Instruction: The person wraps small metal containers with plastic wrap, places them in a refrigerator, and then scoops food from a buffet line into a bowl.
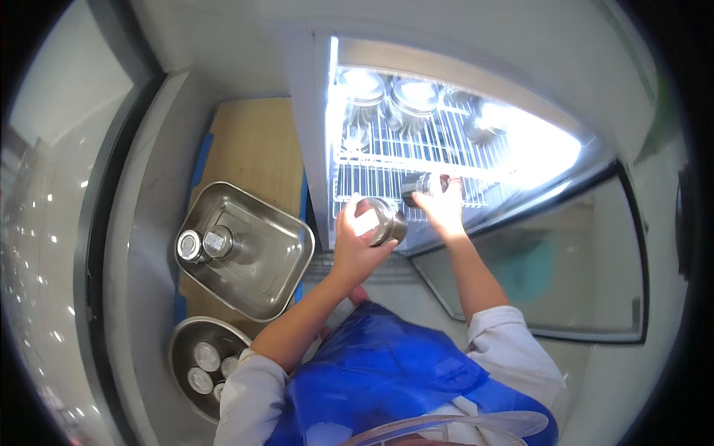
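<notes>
In front of a lit, open glass-door refrigerator, my left hand (360, 245) grips a metal-looking jar (390, 225) tilted on its side, its lid bearing a white label. A second, darker jar (415, 187) is in my right hand (442, 206), held further in over the lower wire shelf (362, 181). Glare hides part of that hand and jar. Above them, several lidded jars stand on the upper wire shelf (429, 146), among them one jar (414, 103) near the middle and another jar (361, 95) at the left.
To the left, a rectangular steel tray (268, 279) holds two lidded jars on a wooden board (256, 139). Nearer me stands a round steel bowl (181, 357) with several white-lidded containers. The refrigerator's glass door (591, 267) is swung out at my right. A blue apron (385, 373) covers my front.
</notes>
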A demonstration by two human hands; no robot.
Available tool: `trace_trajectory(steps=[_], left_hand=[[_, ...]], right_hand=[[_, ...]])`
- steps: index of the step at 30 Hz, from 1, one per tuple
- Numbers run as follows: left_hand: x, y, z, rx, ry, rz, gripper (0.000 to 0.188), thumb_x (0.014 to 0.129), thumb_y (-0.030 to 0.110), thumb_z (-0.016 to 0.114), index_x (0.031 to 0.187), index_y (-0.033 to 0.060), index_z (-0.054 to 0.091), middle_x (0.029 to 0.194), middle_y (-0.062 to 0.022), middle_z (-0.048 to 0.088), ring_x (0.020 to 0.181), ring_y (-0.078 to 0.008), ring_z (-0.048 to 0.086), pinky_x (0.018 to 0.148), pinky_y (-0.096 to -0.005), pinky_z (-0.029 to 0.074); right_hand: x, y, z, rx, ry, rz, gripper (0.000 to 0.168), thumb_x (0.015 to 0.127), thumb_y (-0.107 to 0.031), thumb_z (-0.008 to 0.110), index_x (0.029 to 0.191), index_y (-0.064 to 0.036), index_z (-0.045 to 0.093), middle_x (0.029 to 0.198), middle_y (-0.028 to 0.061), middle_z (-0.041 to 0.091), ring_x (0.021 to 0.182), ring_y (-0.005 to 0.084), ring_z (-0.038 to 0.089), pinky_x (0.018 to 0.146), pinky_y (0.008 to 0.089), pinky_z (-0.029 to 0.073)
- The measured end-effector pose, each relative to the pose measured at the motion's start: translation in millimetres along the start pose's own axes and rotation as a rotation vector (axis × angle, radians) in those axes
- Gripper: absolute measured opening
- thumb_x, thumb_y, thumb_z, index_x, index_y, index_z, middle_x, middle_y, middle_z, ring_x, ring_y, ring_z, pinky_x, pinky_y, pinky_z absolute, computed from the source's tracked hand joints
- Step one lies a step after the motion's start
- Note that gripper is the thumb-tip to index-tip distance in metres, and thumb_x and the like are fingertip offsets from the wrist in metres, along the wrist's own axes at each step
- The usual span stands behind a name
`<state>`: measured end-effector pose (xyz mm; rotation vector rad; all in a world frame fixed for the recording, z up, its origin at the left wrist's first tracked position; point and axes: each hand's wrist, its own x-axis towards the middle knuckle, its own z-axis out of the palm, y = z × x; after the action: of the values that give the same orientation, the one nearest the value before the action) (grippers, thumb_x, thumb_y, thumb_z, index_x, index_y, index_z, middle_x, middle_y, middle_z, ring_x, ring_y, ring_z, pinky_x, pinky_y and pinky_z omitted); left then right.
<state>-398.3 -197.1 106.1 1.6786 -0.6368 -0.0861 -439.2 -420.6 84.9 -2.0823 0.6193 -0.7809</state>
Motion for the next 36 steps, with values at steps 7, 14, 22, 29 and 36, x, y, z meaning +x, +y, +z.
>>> trace_trajectory(steps=[7, 14, 22, 29, 36], left_hand=[[69.5, -16.1, 85.3, 0.425, 0.154, -0.006, 0.089, 0.062, 0.02, 0.076, 0.137, 0.0052, 0.031, 0.114, -0.018, 0.048, 0.106, -0.0326, 0.05, 0.086, -0.0433, 0.042], [128.2, -58.0, 90.4, 0.539, 0.231, -0.066, 0.055, 0.079, 0.023, 0.059, 0.131, 0.0149, 0.045, 0.117, -0.0265, 0.049, 0.097, -0.0434, 0.055, 0.082, -0.0497, 0.046], [146.4, -70.4, 73.4, 0.398, 0.327, 0.086, 0.067, 0.07, 0.017, 0.069, 0.13, 0.0039, 0.042, 0.12, -0.0269, 0.049, 0.109, -0.0426, 0.049, 0.092, -0.0483, 0.042], [188.6, -72.3, 99.8, 0.138, 0.347, -0.127, 0.05, 0.075, 0.014, 0.065, 0.12, -0.0004, 0.049, 0.111, -0.0238, 0.056, 0.103, -0.037, 0.054, 0.091, -0.0448, 0.044], [188.3, -52.3, 90.1, -0.034, 0.367, -0.309, 0.04, 0.082, 0.016, 0.059, 0.118, 0.0, 0.051, 0.111, -0.0218, 0.055, 0.104, -0.0355, 0.053, 0.092, -0.0412, 0.043]], right_hand=[[110.1, 132.8, 36.0, -0.515, -0.14, -0.197, 0.064, 0.075, -0.034, 0.063, 0.121, 0.005, 0.045, 0.118, 0.0279, 0.049, 0.107, 0.0413, 0.049, 0.096, 0.0454, 0.038], [144.7, 97.0, 52.9, -0.429, -0.229, -0.146, 0.061, 0.076, -0.032, 0.062, 0.121, 0.005, 0.045, 0.117, 0.0274, 0.049, 0.106, 0.0405, 0.049, 0.095, 0.0447, 0.038], [139.9, 98.2, 42.8, -0.381, -0.273, -0.149, 0.058, 0.077, -0.03, 0.061, 0.12, 0.006, 0.045, 0.116, 0.0269, 0.05, 0.105, 0.0397, 0.05, 0.093, 0.0439, 0.039], [138.5, 104.6, 35.9, -0.373, -0.314, -0.169, 0.056, 0.078, -0.028, 0.06, 0.12, 0.006, 0.045, 0.116, 0.0264, 0.051, 0.104, 0.039, 0.05, 0.092, 0.0432, 0.04], [149.3, 94.5, 54.8, -0.378, -0.368, -0.214, 0.054, 0.079, -0.026, 0.059, 0.119, 0.007, 0.045, 0.115, 0.0259, 0.052, 0.103, 0.0383, 0.051, 0.091, 0.0425, 0.04]])
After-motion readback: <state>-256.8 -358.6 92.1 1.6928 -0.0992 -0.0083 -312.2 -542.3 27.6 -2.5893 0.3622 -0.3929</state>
